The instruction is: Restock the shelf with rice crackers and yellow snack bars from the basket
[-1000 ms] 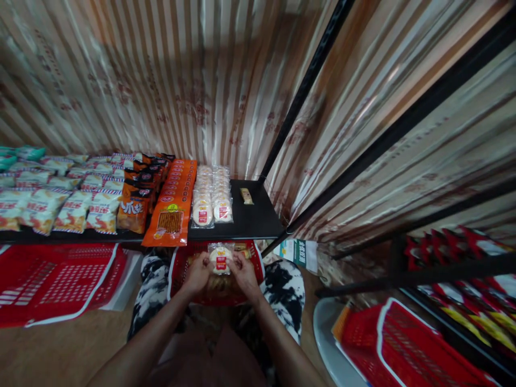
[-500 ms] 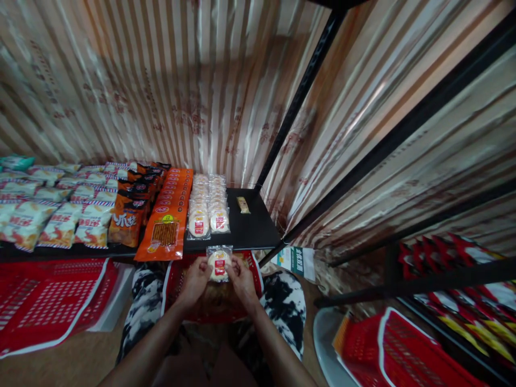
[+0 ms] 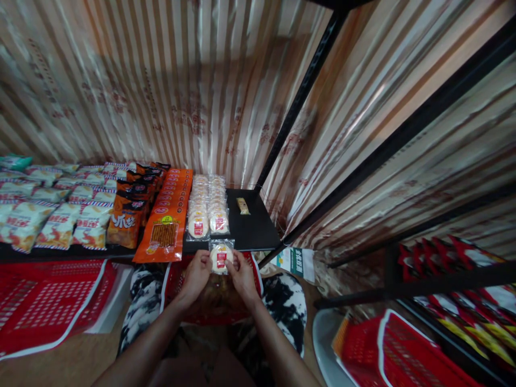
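Both hands grip one clear packet of a round white cake (image 3: 221, 257) with a red label. My left hand (image 3: 196, 277) pinches its left side and my right hand (image 3: 242, 276) its right side. The packet hovers at the front edge of the black shelf (image 3: 253, 228), just below two rows of the same cake packets (image 3: 208, 207). Under my hands a red basket (image 3: 176, 279) rests on my lap with more snacks in it.
Left of the cake rows lie long orange snack packs (image 3: 167, 215), dark orange bags (image 3: 129, 212) and white shrimp-chip bags (image 3: 52, 215). A small yellow bar (image 3: 242, 205) lies on the bare shelf part. Red baskets stand at the left (image 3: 52, 301) and lower right (image 3: 399, 349). Black rack posts (image 3: 298, 102) cross the striped curtain.
Both hands have lifted the cake packet up from over the basket toward the shelf's front edge. The view has tilted slightly.
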`<state>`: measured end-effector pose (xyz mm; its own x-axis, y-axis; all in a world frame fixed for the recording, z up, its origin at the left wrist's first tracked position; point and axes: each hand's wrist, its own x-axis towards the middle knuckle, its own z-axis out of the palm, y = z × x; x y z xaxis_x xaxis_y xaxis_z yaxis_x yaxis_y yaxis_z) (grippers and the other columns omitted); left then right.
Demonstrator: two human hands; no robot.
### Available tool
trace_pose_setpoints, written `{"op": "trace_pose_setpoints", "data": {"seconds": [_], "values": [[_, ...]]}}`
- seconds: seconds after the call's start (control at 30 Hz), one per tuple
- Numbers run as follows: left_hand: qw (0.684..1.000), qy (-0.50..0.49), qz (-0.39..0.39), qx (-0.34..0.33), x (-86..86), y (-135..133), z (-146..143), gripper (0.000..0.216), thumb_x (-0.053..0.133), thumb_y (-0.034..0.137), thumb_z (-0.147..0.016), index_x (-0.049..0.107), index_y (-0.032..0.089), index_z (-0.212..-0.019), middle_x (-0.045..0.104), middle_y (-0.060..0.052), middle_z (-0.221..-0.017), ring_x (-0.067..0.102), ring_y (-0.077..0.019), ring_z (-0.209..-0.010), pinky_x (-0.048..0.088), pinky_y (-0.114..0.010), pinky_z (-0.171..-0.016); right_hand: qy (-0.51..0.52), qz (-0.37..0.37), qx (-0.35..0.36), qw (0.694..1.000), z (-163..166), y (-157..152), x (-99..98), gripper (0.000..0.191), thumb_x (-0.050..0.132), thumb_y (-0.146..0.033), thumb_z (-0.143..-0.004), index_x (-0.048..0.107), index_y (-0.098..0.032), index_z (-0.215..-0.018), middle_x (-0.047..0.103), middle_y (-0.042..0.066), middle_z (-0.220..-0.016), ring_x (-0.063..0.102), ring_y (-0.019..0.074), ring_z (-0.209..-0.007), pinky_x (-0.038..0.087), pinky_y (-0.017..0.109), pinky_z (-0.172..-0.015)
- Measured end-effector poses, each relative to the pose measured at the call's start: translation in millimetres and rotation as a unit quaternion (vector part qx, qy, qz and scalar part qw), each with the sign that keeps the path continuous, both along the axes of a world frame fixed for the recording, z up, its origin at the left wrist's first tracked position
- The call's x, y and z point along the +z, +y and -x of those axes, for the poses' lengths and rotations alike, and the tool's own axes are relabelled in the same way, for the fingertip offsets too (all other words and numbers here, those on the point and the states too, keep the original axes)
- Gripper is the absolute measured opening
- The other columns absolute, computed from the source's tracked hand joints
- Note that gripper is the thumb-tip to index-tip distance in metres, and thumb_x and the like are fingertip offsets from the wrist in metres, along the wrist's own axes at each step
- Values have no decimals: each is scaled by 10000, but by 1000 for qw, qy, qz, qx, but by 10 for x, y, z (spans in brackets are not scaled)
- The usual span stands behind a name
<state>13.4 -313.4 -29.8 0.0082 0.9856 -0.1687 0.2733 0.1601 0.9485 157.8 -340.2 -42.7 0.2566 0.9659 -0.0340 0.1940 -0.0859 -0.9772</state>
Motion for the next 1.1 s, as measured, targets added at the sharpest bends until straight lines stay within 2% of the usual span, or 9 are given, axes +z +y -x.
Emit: {"op": "trace_pose_setpoints", "data": {"seconds": [0.2,0.33,0.6,1.1], "values": [[1000,-22,-11,-4,-2,50,-19,187,547,228,-763,591,173,-936,666,-22,-789,616,-124,-663,480,-240,-640,-4,-6,-8,1000,-23,67,-35,423,577,-334,-755,519,-194,-1150,675,69,-983,659,195,-813,543,336,-739],[999,-27,-17,-2,16,93,-35,216,567,213,-760,596,177,-971,680,-25,-812,628,-123,-676,491,-242,-662,-11,-30,-12,999,-39,146,-61,466,591,-305,-743,497,-188,-1184,662,78,-1024,658,188,-793,548,327,-718],[999,-4,-40,-6,91,219,-84,320,503,82,-759,546,148,-1070,673,-73,-984,649,-129,-807,514,-269,-763,-88,-31,-43,995,-85,335,-91,356,588,-257,-739,590,-195,-1090,676,58,-971,649,171,-756,532,298,-705],[996,64,-58,-13,188,412,-164,365,489,66,-768,535,112,-1127,655,-128,-1067,645,-142,-803,506,-303,-812,-74,-67,-50,994,-112,654,-83,319,571,-200,-705,619,-196,-1020,675,24,-886,632,149,-735,520,266,-698]]}}
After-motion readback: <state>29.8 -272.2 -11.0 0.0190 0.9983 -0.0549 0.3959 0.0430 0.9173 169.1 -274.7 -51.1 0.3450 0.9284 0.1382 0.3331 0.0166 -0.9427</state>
